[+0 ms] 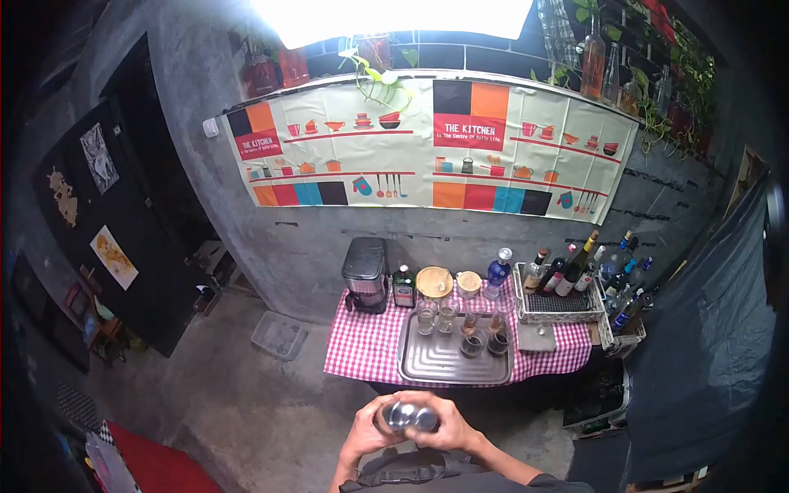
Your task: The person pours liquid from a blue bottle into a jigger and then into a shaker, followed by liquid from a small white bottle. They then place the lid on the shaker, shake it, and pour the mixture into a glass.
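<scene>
A shiny metal vessel, like a cocktail shaker (408,416), is held in front of the body at the bottom centre. My left hand (369,426) wraps round its left side, and my right hand (446,421) grips its right side and top. Beyond them, a metal tray (423,370) lies on a table with a red checked cloth (349,353). On the tray stand clear glasses (426,319) at the back left and glasses with dark contents (472,343) at the right.
A coffee machine (366,271), a green bottle (403,287), round lidded jars (434,282) and a blue bottle (498,271) line the table's back. At its right, a white basket (559,315) holds several bottles. A plastic bin (279,335) sits on the floor.
</scene>
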The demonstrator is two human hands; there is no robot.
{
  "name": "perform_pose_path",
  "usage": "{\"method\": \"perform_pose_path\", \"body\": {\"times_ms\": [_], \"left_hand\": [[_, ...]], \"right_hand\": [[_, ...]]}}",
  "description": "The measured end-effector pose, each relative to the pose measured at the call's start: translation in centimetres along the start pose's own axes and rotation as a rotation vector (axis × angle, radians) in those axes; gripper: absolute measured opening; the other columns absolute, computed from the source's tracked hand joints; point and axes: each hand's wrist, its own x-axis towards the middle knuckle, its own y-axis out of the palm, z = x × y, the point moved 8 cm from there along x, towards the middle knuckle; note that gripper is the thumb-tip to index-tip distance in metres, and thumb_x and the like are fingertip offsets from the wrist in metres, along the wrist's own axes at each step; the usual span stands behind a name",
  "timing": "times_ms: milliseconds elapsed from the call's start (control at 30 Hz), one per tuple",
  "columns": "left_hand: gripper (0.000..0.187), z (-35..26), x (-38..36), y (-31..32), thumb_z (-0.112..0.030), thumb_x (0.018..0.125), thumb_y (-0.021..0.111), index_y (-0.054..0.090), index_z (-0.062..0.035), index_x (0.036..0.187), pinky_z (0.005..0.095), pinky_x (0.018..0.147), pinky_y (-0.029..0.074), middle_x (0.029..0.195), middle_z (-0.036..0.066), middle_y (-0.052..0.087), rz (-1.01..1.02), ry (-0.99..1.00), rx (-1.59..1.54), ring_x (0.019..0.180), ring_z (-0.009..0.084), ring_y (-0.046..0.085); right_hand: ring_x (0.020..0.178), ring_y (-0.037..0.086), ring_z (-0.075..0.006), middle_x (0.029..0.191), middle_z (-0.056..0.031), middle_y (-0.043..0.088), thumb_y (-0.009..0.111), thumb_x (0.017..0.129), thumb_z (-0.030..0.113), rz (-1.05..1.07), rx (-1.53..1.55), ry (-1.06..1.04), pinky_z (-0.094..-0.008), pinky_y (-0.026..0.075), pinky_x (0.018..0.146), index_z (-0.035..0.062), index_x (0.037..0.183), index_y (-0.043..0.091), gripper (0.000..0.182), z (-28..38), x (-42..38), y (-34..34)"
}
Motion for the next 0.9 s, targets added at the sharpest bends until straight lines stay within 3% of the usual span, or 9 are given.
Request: {"method": "perform_pose_path", "body": {"times_ms": [100, 133, 300, 433, 567, 667, 767, 800, 900], "left_hand": [[0.062, 1.5, -0.4, -0.6, -0.014, 0.065, 0.091, 0.064, -0.0021, 0.120, 0.0353, 0.091, 0.055, 0.113, 0.007, 0.071, 0.100, 0.072, 0.052, 0.104, 0.0205, 0.069], [0.058, 2.8, -0.8, -0.2, -0.012, 0.068, 0.089, 0.064, -0.0028, 0.118, 0.0344, 0.089, 0.055, 0.111, 0.007, 0.070, 0.175, -0.066, -0.116, 0.102, 0.0186, 0.068], [0.056, 2.7, -1.0, -2.2, -0.014, 0.066, 0.093, 0.067, -0.0026, 0.114, 0.0316, 0.088, 0.055, 0.105, 0.006, 0.070, 0.121, -0.140, -0.187, 0.099, 0.0143, 0.066], [0.069, 2.0, -0.6, -4.9, -0.007, 0.062, 0.094, 0.062, -0.0020, 0.122, 0.0349, 0.097, 0.053, 0.124, 0.008, 0.066, 0.138, -0.020, -0.029, 0.111, 0.0185, 0.065], [0.068, 2.0, -1.0, -4.1, -0.011, 0.063, 0.093, 0.062, -0.0033, 0.123, 0.0364, 0.094, 0.055, 0.113, 0.010, 0.071, 0.135, 0.055, -0.090, 0.108, 0.0227, 0.069], [0.067, 4.1, -2.1, -2.6, -0.010, 0.066, 0.092, 0.061, -0.0035, 0.125, 0.0352, 0.094, 0.055, 0.111, 0.008, 0.070, 0.247, -0.048, -0.096, 0.106, 0.0186, 0.068], [0.069, 2.4, -1.8, -2.5, -0.014, 0.064, 0.095, 0.062, -0.0013, 0.123, 0.0347, 0.089, 0.055, 0.110, 0.008, 0.071, 0.200, -0.096, -0.200, 0.102, 0.0150, 0.067], [0.071, 2.6, -1.9, -3.0, -0.014, 0.063, 0.096, 0.062, -0.0014, 0.124, 0.0344, 0.091, 0.054, 0.110, 0.008, 0.071, 0.184, -0.072, -0.121, 0.102, 0.0152, 0.067], [0.070, 1.6, -1.7, -3.8, -0.010, 0.062, 0.095, 0.062, -0.0012, 0.123, 0.0345, 0.097, 0.052, 0.118, 0.009, 0.068, 0.160, -0.044, -0.035, 0.109, 0.0173, 0.065]], "right_hand": [[0.129, 0.060, -0.0277, 0.135, -0.0199, 0.062, 0.083, 0.082, 0.025, 0.159, -0.382, -0.205, -0.0423, 0.047, 0.107, 0.0014, 0.134, 0.058, 0.063, 1.6, 1.8, 3.4], [0.129, 0.060, -0.0277, 0.135, -0.0199, 0.062, 0.083, 0.082, 0.025, 0.150, -0.388, -0.198, -0.0423, 0.047, 0.107, 0.0014, 0.134, 0.058, 0.063, 1.9, 2.5, 4.1], [0.104, 0.070, -0.0195, 0.110, -0.0161, 0.073, 0.074, 0.089, 0.022, -0.175, -0.172, 0.416, -0.0357, 0.054, 0.092, -0.0001, 0.133, 0.059, 0.051, -2.8, 3.1, 3.4], [0.121, 0.063, -0.0225, 0.132, -0.0182, 0.065, 0.075, 0.087, 0.018, -0.188, 0.054, 0.202, -0.0379, 0.049, 0.104, 0.0019, 0.134, 0.059, 0.052, -2.4, 0.6, 4.5], [0.131, 0.058, -0.0317, 0.137, -0.0238, 0.060, 0.083, 0.079, 0.019, 0.034, -0.439, -0.196, -0.0406, 0.044, 0.111, 0.0005, 0.135, 0.060, 0.064, 2.3, 1.5, 7.4], [0.124, 0.063, -0.0314, 0.129, -0.0241, 0.065, 0.082, 0.080, 0.020, -0.075, -0.368, 0.020, -0.0384, 0.048, 0.106, 0.0001, 0.135, 0.060, 0.062, 1.5, 2.6, 6.7], [0.109, 0.067, -0.0186, 0.118, -0.0171, 0.071, 0.073, 0.090, 0.021, -0.223, -0.127, 0.451, -0.0351, 0.054, 0.095, -0.0033, 0.134, 0.058, 0.052, -1.0, 1.7, 4.8], [0.109, 0.065, -0.0146, 0.117, -0.0145, 0.071, 0.068, 0.094, 0.021, -0.283, -0.035, 0.426, -0.0340, 0.053, 0.095, -0.0032, 0.134, 0.057, 0.048, -3.0, 0.5, 4.3], [0.122, 0.061, -0.0226, 0.131, -0.0175, 0.065, 0.075, 0.088, 0.017, -0.235, -0.021, 0.218, -0.0377, 0.047, 0.106, -0.0007, 0.139, 0.055, 0.057, -2.5, -1.5, 4.1]]}}
